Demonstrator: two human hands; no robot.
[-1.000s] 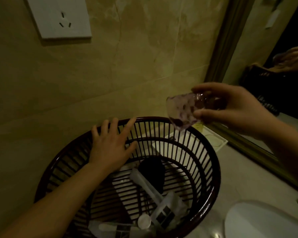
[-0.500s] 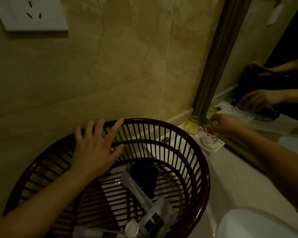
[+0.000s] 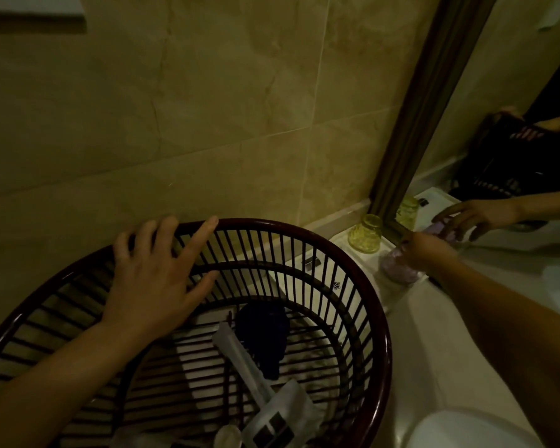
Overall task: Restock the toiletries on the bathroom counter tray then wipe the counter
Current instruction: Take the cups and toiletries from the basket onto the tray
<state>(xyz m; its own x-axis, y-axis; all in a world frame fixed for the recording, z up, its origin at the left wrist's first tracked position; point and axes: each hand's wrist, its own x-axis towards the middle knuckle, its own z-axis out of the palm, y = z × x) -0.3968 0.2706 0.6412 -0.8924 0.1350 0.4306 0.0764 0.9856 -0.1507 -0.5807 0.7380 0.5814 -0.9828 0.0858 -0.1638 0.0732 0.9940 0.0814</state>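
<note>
I'm setting the purple glass [image 3: 398,270] down on the white tray [image 3: 337,242] in the corner of the surface [image 3: 434,367], just beside the yellow glass [image 3: 365,233] that is standing mouth-down by the mirror frame [image 3: 411,124]; my right hand [image 3: 425,247] is curled over the top of the purple one, fingers closing round its upper end, and I'm judging it to be touching the tray or very nearly, though the dim light is making that hard to confirm; this thing is looking like patterned glass, so I'm treating it as rigid, smooth, a bit slippery and breakable; the sensible hold is round the side wall, near the upper end, lowering it gently rather than dropping it; my left hand [image 3: 156,276] is lying flat and spread wide on the far rim of the dark red basket [image 3: 374,367], gripping nothing, just steadying it; inside the basket I'm seeing wrapped sachets [image 3: 274,421], a long clear packet [image 3: 240,354] and something dark blue [image 3: 265,334], light and soft-looking things that I'm expecting to pinch up easily by their edges for the tray.
</note>
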